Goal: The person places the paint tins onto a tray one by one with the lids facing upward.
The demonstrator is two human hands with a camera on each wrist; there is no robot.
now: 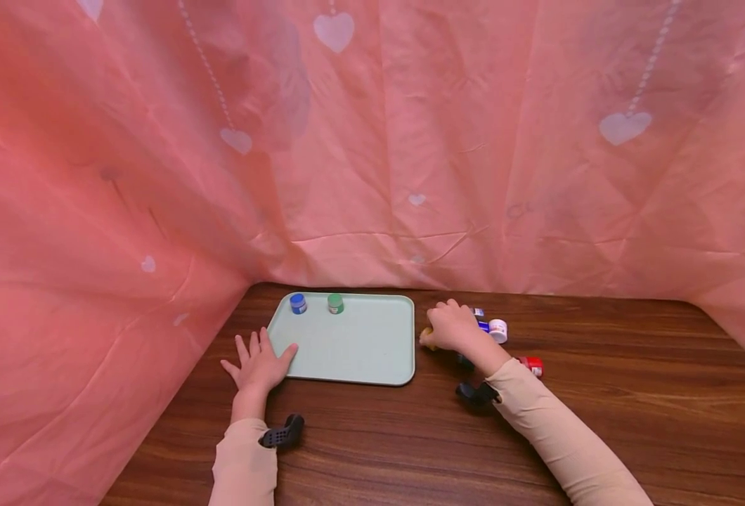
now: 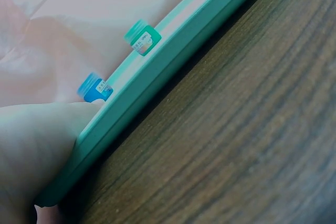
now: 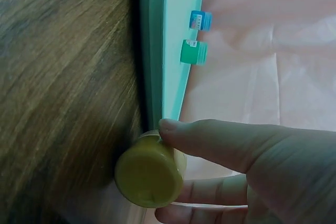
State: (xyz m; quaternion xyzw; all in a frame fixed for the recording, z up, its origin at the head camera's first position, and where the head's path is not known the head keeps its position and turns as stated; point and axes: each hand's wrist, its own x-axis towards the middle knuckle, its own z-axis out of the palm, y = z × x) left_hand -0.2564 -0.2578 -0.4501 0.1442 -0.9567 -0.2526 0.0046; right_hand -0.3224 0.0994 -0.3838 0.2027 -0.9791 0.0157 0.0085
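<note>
Two small jars, one a blue jar (image 1: pixel 298 304) and one a green jar (image 1: pixel 336 304), stood along the far side of the pale green tray (image 1: pixel 360 344), the blue one to the left. Your right hand (image 1: pixel 457 330) held a yellow jar (image 3: pixel 149 174) in a narrow grip between thumb and fingers, just beside the tray's right edge. Your left hand (image 1: pixel 261 365) held nothing, its fingers spread wide at the tray's left edge. Right of your right hand was a white jar (image 1: pixel 497 331); nearer, a red jar (image 1: pixel 533 365) showed beyond your sleeve (image 1: pixel 559 429).
</note>
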